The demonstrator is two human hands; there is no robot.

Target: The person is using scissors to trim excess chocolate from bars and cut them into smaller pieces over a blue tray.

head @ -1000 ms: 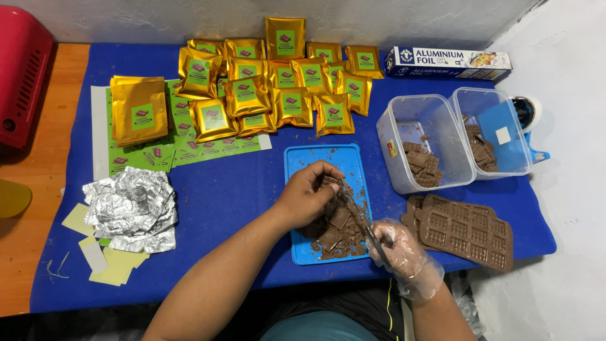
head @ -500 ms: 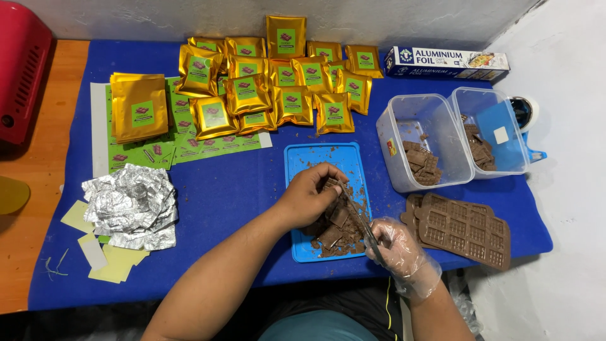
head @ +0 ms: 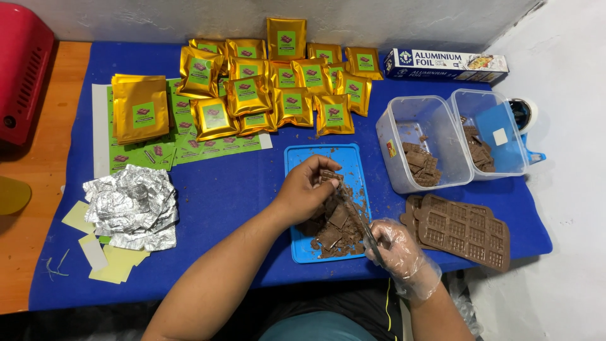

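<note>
**Chocolate under the knife on a blue board**

From where I stand, the person's bare left hand is curled over a chocolate bar, fingertips pinching it against the blue cutting board. The right hand, in a thin clear glove, is closed around the handle of a knife whose blade runs up and to the left, its tip meeting the bar just beside the left fingertips. Below both hands the board is heaped with broken chocolate pieces (crumbs scattered well up the board too).

The board sits on a blue tablecloth. Just right of it lie brown silicone moulds, overlapping each other near the table's edge. Behind those stand two clear plastic tubs, side by side and touching, each holding some chocolate squares. A long foil box lies against the wall beyond them.

Further back, a spread of gold pouches with green labels fans across the cloth, some resting on sheets of green stickers. To the left sits a crumpled pile of foil, with pale yellow paper slips near it.
</note>
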